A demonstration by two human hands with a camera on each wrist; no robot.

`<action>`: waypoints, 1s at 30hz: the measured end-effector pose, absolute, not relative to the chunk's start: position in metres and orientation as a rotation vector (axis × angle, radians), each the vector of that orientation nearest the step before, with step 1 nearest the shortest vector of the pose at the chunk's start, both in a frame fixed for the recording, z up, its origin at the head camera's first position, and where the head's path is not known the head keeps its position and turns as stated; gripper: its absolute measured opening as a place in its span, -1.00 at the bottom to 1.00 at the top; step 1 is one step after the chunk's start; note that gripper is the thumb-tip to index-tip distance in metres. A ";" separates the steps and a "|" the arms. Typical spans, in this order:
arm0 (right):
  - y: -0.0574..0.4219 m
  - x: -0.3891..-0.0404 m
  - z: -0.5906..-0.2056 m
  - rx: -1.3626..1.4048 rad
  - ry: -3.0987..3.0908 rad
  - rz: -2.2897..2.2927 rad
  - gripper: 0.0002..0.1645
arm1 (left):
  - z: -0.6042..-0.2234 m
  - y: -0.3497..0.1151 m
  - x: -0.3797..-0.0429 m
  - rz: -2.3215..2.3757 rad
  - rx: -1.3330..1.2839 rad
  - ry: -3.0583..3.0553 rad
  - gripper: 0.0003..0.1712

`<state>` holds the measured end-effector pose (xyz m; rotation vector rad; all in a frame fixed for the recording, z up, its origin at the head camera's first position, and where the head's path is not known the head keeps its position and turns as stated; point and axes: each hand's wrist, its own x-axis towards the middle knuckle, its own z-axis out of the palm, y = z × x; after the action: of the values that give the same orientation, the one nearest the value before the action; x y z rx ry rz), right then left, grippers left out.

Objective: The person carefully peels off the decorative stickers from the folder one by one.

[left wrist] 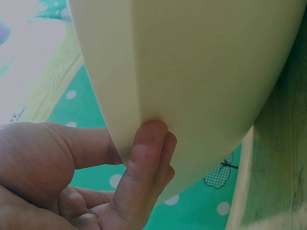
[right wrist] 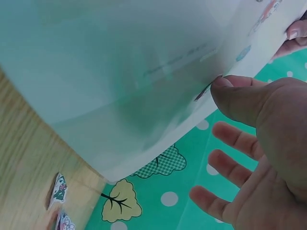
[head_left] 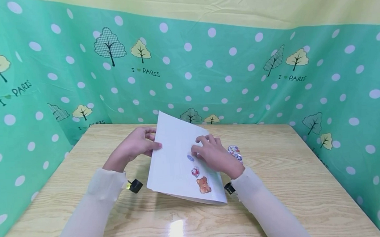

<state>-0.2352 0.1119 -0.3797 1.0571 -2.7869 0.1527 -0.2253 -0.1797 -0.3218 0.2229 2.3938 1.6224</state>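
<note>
I pinch the card by its left edge with my left hand and should hold it steady, so the sticker pinched in my right hand, nearer the right edge, goes on flat.

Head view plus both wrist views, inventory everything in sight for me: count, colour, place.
Sheet: one, white, tilted between the hands
Bear sticker: one, brown, low on the sheet
Patterned sticker: one, red and white, above the bear
Small sticker: one, blue, above that
Pinched sticker: one, dark where visible, at the right thumb
Loose stickers: at least two, multicoloured, right of the sheet
Table: one, wood-toned, below
Backdrop cloth: count unclear, green and yellow, around the table
Wrist devices: two, black, at the wrists
Sleeves: two, off-white, on the arms
Left hand: one, bare, gripping the sheet's left edge
Right hand: one, bare, pinching a sticker
</note>
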 end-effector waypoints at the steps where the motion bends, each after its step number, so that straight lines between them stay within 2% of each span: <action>1: 0.112 -0.235 -0.380 1.061 -2.791 0.146 -0.84 | -0.322 -0.180 -0.225 1.625 0.223 2.392 -0.22; 24: 0.107 -0.235 -0.378 1.111 -2.709 -0.092 -0.79 | -0.321 -0.180 -0.226 1.625 0.226 2.386 -0.22; 30: 0.107 -0.237 -0.379 1.172 -2.666 -0.141 -0.83 | -0.322 -0.179 -0.227 1.631 0.207 2.386 -0.24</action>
<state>-0.2371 0.1073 -0.3793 1.1719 -2.6661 -0.1415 -0.2267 -0.1792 -0.3219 0.2068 2.3858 1.6314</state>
